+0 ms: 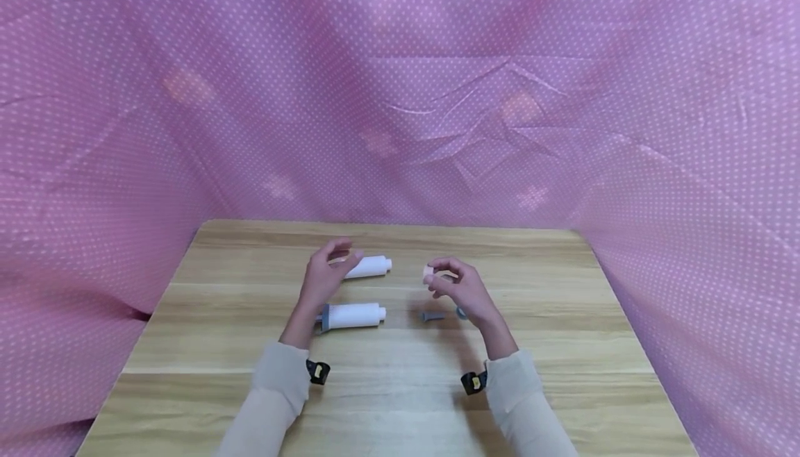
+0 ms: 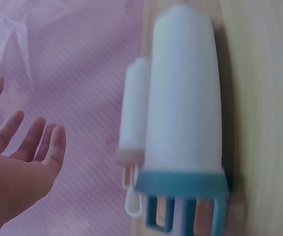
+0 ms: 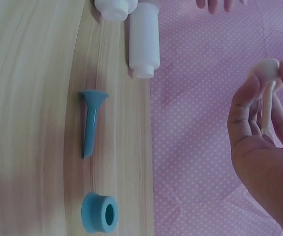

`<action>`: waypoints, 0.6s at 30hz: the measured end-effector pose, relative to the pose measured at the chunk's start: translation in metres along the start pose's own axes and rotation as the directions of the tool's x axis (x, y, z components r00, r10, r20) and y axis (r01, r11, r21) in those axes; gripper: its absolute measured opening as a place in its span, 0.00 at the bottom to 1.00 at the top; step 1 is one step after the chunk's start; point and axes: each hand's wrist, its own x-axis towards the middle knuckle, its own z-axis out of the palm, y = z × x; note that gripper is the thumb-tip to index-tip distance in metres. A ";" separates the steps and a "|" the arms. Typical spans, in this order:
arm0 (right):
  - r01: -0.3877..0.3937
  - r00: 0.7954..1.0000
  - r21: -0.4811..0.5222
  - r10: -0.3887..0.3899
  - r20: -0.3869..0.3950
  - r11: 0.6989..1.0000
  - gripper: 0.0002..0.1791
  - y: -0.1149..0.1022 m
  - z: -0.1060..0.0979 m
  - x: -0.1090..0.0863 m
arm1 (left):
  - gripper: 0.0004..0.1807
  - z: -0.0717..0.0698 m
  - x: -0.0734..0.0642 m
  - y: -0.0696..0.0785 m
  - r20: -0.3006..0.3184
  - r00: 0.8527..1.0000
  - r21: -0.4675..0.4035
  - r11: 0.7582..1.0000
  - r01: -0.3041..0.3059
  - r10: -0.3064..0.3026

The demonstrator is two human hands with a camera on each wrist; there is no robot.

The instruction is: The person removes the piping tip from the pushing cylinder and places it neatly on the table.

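My right hand [image 1: 465, 290] is raised over the right of the table and pinches a small cream piece [image 3: 267, 70] between thumb and fingers. In the right wrist view the piece has a rounded top, and a slim pale stem runs down from it into the palm. My left hand [image 1: 321, 278] holds nothing; its fingers are loosely bent. In the head view it overlaps the left end of the farther white cylinder [image 1: 369, 267], which has a beige collar. Nearer lies a second white cylinder [image 2: 184, 98] with a teal collar [image 2: 180, 183] and teal prongs.
A teal funnel-shaped piece [image 3: 92, 123] lies on the wooden table [image 1: 400, 387], below the right hand in the head view. Beside it sits a flanged teal ring [image 3: 99, 212]. Pink dotted cloth [image 1: 400, 130] hangs behind the table and along both sides.
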 end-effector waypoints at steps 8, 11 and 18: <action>0.038 0.999 0.069 -0.036 -0.035 0.997 0.20 0.001 0.008 0.000 | 0.24 0.029 -0.017 0.004 0.081 0.997 -0.086 0.996 -0.005 0.012; 0.040 0.999 0.079 -0.037 -0.039 0.996 0.20 0.002 0.012 0.000 | 0.24 0.038 -0.022 0.001 0.119 0.993 -0.102 0.995 0.003 0.009; 0.031 1.000 0.067 -0.031 0.003 0.997 0.20 0.005 0.022 -0.002 | 0.25 0.053 -0.031 -0.002 0.165 0.986 -0.196 0.980 0.020 0.013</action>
